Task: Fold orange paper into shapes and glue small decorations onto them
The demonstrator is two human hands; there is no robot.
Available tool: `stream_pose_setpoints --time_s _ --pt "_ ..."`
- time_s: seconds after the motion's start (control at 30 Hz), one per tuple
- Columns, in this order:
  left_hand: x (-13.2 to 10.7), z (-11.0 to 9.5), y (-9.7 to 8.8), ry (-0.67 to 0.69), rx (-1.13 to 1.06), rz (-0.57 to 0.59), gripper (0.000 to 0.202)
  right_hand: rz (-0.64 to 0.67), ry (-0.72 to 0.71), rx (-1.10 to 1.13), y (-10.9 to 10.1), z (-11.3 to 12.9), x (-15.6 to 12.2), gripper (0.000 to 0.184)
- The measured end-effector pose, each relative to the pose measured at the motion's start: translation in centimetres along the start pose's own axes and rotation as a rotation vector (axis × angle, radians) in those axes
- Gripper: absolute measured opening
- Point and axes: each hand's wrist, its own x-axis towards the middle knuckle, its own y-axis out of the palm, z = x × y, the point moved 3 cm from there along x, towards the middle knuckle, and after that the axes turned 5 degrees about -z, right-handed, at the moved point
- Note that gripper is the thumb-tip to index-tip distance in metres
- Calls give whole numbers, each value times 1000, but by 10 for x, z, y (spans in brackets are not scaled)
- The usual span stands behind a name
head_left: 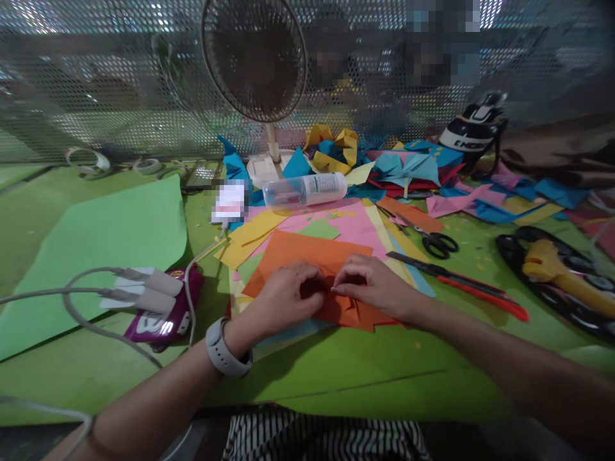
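Observation:
A sheet of orange paper [283, 250] with folds and cut edges lies on a stack of coloured sheets in front of me. My left hand [298, 291], with a watch [223, 349] at its wrist, rests on it, fingers curled in and pinching near a raised fold. Beside it, my right hand [368, 282] has thumb and forefinger pinched at the same fold. A tiny pale spot shows at the right fingertips; I cannot make out what it is. The fingers partly hide the fold. Under the orange paper, pink paper [355, 221] and yellow paper [252, 237] stick out.
At right lie a utility knife [475, 291], scissors [439, 244] and a yellow-handled tool [562, 275] on a black tray. A clear bottle [305, 191], a fan [254, 57] and paper scraps stand behind. To the left are green paper [115, 224], cables and a purple pack [166, 314].

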Motion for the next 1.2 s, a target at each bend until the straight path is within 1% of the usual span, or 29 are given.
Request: stream_pose_setpoints --time_s 0.1,0.23,0.43,0.57,0.7,0.8,1.0,1.2 --pt "0 -4 1 -18 27 -6 12 5 -2 0 -1 0 0 10" --pt "0 -4 4 -24 75 -31 16 23 9 47 -3 -1 -1 10" --pt "-2 -10 3 -21 136 -29 12 14 44 126 -5 -4 0 16" --pt "-4 -15 2 5 223 -38 20 16 52 163 -4 -6 0 18" --pt "-3 -14 5 74 305 -53 6 24 73 165 -4 -6 0 20" --pt "-2 -14 7 91 289 -66 9 26 73 142 -4 -4 1 21" --pt "-2 -17 7 51 205 -113 9 30 71 122 -5 -2 2 20" --pt "-1 -15 7 0 98 -100 11 20 40 102 -5 -3 2 22"
